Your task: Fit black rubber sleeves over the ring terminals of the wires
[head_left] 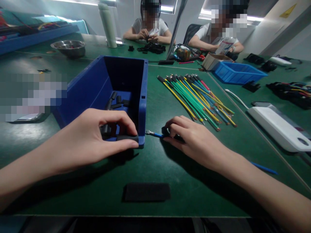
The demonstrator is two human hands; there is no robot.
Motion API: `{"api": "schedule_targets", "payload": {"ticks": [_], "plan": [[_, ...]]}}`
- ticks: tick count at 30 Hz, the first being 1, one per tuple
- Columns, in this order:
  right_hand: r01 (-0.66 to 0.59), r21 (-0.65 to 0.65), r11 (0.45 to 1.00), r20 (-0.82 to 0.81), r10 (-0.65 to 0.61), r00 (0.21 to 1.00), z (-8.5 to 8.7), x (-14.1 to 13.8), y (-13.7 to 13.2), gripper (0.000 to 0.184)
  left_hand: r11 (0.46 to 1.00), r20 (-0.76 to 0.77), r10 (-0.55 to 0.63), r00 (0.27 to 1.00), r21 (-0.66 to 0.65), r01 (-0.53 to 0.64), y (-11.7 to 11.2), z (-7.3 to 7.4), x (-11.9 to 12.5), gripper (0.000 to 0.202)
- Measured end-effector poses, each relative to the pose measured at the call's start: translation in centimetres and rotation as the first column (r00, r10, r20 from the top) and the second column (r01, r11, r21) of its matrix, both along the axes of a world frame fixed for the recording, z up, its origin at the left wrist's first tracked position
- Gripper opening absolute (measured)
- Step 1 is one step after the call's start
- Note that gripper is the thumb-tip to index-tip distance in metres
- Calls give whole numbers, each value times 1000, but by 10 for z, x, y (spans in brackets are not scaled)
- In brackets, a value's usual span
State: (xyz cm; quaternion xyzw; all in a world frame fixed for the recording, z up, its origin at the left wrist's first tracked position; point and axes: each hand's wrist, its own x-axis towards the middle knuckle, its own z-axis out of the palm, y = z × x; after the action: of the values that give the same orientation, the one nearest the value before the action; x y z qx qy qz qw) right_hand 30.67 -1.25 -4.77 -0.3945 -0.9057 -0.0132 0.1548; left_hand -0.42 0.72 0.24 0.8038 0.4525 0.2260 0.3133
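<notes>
A short black tube (127, 138) is pinched between the thumb and curled fingers of the left hand (97, 139), right at the near front edge of the blue bin (143, 97). More black tubes (118, 101) are seen lying on the bin's floor. Just beside the bin's near right corner, a blue wire (155, 134) with a bare metal tip is held flat to the green mat (182, 181) by the right hand (191, 137), whose fingers are closed around it; the wire's far end is seen trailing out past the forearm at the right. The tip is pointed toward the tube, a small gap being left between them.

Beyond the right hand, a fan of coloured wires (196, 98) is laid out, its near ends close to the knuckles. A black pad (147, 192) is placed near the table's front edge, between the two forearms, with bare mat around it. A white box (279, 127) is set to the right, well apart. A steel bowl (68, 48) and a blue tray (239, 72) are found farther back, where two other people are seated.
</notes>
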Motion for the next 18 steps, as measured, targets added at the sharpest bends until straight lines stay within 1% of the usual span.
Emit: {"api": "schedule_targets", "payload": {"ticks": [3,5,8,10,12,18], "plan": [[-24,1,1000,17,24,1000,3,-2,-1,5,999,32,-18,999,46,17,0,0,1,25],[-26,-4,1000,15,26,1000,4,-3,-2,8,996,46,-31,998,83,27,0,0,1,23],[-25,6,1000,12,25,1000,5,-5,-5,10,991,40,-43,998,125,38,1,1,0,26],[-23,14,1000,8,23,1000,6,-5,-7,12,989,37,-47,998,139,42,1,0,-1,27],[-16,10,1000,-11,16,1000,6,-5,-9,15,988,38,-51,998,147,45,0,0,-1,23],[74,-105,992,-114,-86,990,8,-8,-13,16,974,67,-87,994,214,70,-2,1,1,16]]}}
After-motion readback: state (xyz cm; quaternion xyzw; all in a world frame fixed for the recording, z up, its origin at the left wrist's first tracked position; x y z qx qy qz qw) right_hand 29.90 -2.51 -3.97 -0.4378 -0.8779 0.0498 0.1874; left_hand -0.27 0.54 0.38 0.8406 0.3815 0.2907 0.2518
